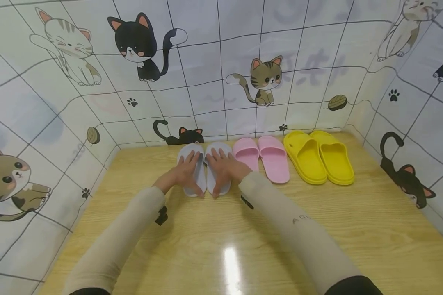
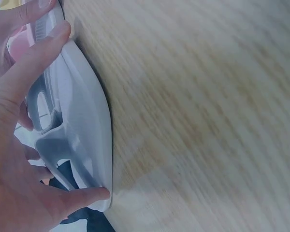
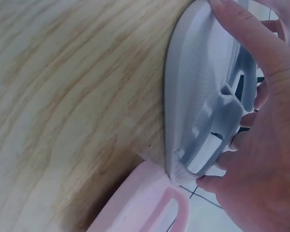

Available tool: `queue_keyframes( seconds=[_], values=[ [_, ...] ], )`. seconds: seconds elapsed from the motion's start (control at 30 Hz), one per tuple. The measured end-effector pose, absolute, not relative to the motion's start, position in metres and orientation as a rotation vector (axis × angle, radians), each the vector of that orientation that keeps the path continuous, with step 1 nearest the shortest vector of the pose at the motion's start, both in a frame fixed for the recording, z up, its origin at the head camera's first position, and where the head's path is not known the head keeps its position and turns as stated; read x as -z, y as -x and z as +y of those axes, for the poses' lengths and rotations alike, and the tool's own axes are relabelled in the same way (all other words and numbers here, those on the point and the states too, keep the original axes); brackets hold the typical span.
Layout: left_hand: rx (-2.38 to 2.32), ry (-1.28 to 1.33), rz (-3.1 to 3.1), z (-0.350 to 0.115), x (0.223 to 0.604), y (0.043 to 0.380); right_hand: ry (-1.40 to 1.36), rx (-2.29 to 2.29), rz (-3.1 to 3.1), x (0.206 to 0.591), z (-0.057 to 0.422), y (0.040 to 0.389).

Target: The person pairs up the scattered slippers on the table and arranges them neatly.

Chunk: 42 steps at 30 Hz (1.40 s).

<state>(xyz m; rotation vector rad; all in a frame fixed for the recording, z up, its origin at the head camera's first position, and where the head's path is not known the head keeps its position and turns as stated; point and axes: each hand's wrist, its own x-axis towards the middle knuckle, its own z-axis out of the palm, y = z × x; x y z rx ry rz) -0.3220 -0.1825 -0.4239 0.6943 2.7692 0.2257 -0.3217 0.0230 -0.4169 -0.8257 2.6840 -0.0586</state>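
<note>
A pair of light grey slippers stands side by side against the back wall, toes toward it. My left hand (image 1: 183, 174) lies over the left grey slipper (image 1: 201, 177), fingers spread across its strap. In the left wrist view, the thumb reaches the heel end of the grey slipper (image 2: 89, 106) and another finger lies straight near its toe edge. On the right grey slipper (image 1: 210, 179) rests my right hand (image 1: 225, 167), with fingers extended toward the toe and thumb at the heel. The right wrist view shows cut-outs in the strap of this slipper (image 3: 195, 82).
Right of the grey pair stand pink slippers (image 1: 275, 159), partly behind my right hand, then yellow slippers (image 1: 308, 162). All sit on a wood-grain board (image 1: 192, 246). Cat-printed walls (image 1: 203, 73) enclose it at the back and both sides.
</note>
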Motion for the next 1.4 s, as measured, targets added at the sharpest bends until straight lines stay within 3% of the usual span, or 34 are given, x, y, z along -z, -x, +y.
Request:
queue_keyframes(
  seconds=[0.4,1.0,1.23,1.4],
  values=[
    [-0.244,-0.689,2.769,-0.181,0.420,0.332,0.805,0.102,2.723,0.420,0.023,0.331],
    [-0.198,-0.660,2.706,-0.173,0.429,0.334,0.642,0.067,2.777,0.421,0.014,0.313],
    [-0.097,-0.687,2.727,-0.170,0.426,0.335,0.821,-0.017,2.789,0.414,0.004,0.292],
    [-0.244,-0.651,2.700,-0.176,0.412,0.335,0.936,0.320,2.622,0.383,0.027,0.288]
  ],
)
